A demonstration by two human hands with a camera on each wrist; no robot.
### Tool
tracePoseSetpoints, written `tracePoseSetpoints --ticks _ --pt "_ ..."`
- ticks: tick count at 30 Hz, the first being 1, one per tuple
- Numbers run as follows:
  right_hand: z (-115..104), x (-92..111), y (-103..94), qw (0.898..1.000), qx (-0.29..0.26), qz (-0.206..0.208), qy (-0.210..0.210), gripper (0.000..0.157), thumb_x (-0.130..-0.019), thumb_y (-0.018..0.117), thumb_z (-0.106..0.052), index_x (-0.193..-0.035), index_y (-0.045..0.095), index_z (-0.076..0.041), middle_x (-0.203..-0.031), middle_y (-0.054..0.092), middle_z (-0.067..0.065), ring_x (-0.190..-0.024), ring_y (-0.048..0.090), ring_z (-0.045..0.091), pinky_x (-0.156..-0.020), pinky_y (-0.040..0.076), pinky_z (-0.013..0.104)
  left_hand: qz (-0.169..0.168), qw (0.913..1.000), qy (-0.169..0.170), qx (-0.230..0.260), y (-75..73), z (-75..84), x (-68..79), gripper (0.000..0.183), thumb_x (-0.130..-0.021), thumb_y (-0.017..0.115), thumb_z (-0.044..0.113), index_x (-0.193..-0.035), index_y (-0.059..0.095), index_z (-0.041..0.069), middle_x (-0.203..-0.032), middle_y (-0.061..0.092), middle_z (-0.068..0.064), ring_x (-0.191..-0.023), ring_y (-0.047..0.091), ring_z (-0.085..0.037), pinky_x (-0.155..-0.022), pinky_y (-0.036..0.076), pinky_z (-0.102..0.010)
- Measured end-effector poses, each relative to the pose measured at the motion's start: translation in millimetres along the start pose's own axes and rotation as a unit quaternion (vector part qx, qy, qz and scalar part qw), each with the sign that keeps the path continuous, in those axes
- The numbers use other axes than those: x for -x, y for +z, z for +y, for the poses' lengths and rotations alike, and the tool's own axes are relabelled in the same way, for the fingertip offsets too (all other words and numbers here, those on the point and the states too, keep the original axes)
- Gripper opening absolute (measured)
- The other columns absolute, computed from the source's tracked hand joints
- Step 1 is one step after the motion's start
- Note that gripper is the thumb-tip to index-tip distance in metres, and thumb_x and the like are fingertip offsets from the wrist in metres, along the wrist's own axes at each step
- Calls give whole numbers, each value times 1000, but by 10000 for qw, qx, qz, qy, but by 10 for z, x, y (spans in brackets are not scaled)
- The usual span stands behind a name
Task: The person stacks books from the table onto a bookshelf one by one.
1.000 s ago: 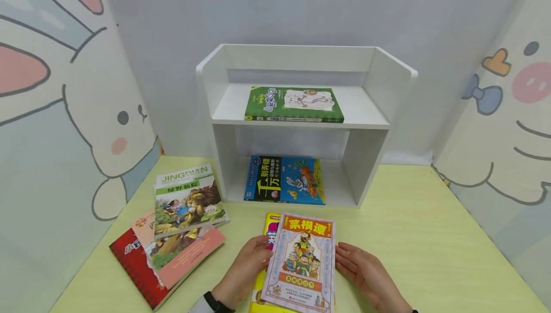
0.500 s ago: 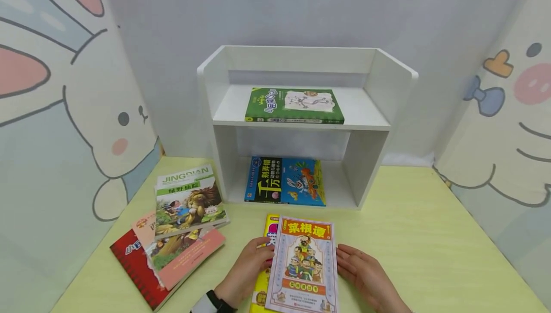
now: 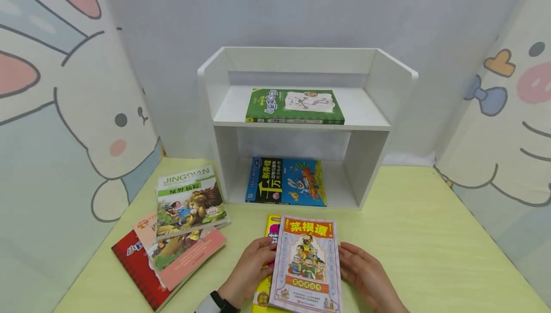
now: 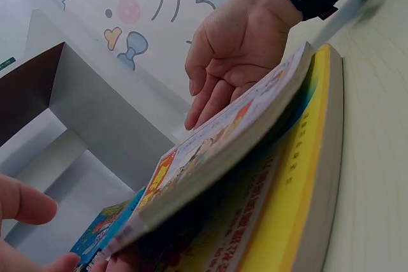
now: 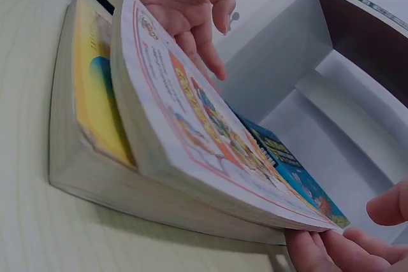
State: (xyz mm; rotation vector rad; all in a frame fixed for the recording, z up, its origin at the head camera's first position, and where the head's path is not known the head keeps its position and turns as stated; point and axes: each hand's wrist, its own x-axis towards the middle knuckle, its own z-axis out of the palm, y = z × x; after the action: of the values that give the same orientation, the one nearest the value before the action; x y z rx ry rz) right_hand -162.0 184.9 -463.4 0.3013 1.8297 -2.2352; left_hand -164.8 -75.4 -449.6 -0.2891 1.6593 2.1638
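From where I stand, a thin paperback with a pale lilac border, an orange title band and a cartoon group on its cover [image 3: 307,260] sits between the person's two hands, directly above a thicker bright yellow paperback [image 3: 261,286] on the pale yellow-green wood-look tabletop [image 3: 430,236]. The lilac book is tilted a little, with a dark wedge of space between it and the yellow one; near one corner the two look close enough to touch.

The left hand [image 3: 251,272] is at its left edge and the right hand [image 3: 366,274] at its right edge, so neither is clearly nearer. On both sides the fingertips are tucked under the edge and the thumbs stand away from the cover: the fingers support the book without clenching or pinching it.

What any next move would turn on, to my eye, is the lie of the book: its long axis runs away from the person, title end foremost, towards the white two-tier shelf [image 3: 370,164] straight ahead. There a green paperback with a white drawing panel [image 3: 294,107] lies flat on the upper tier, and a blue-and-black paperback with a cartoon rabbit [image 3: 286,181] lies flat on the lower, its long axis running crosswise to that of the lilac book
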Motion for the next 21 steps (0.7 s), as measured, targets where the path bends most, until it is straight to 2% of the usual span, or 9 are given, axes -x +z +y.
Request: tracePoseSetpoints --ticks 4,9,14,21 --pt "9 7 38 9994 172 286 -75 49 -93 51 -16 -134 37 7 -135 41 22 -104 55 22 -82 49 36 -86 9999 -35 138 25 -39 -32 56 -90 48 4 -140 24 -6 -131 43 -23 -101 54 -23 -89 44 -40" --pt "-8 27 83 9989 337 193 -243 49 -93 49 -15 -135 35 4 -139 37 21 -106 51 21 -82 47 36 -300 9995 26 38 74 -55 -68 57 -93 47 8 -143 22 -4 -131 46 -20 -102 55 -23 -85 47 -39" --pt "-67 58 140 9994 92 130 -322 49 -92 48 -10 -137 32 1 -141 33 18 -107 50 22 -82 48 36 -471 9985 254 64 105 -61 -85 62 -94 45 9 -148 13 7 -133 43 -19 -100 58 -25 -79 50 -39" --pt "-92 97 259 9989 -346 144 -270 51 -91 48 -9 -138 28 -1 -141 33 18 -104 54 20 -82 49 33 -654 9974 267 160 125 -52 -78 72 -94 43 9 -148 -1 26 -127 47 -12 -85 63 -25 -71 52 -38"
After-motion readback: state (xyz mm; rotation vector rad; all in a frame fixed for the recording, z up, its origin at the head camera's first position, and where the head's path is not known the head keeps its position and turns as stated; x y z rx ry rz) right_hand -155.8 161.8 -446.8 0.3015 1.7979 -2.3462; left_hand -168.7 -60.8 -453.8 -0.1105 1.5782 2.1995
